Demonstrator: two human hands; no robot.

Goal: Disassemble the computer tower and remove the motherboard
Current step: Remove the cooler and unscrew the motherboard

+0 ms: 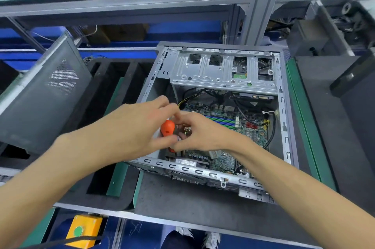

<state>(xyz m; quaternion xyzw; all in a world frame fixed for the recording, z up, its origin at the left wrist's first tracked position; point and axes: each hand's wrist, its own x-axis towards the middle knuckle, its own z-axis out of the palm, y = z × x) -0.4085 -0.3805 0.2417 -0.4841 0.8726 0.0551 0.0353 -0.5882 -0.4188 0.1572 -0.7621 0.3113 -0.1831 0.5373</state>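
Observation:
The open computer tower (284, 118) lies on its side on a dark mat, side panel off. Inside, the green motherboard (239, 127) shows blue and green memory slots and black cables. My left hand (140, 124) grips an orange-handled screwdriver (167, 128) over the left part of the case. Just to its right, my right hand (200, 133) has its fingers curled by the screwdriver's shaft, and they pinch something small and metallic there. The screwdriver's tip is hidden behind my hands.
The silver drive cage (223, 70) spans the far side of the case. A removed grey side panel (44, 94) leans at the left over black foam trays (113, 90). Another dark case (357, 106) stands at right. A yellow box with a green button (85, 230) sits below the bench edge.

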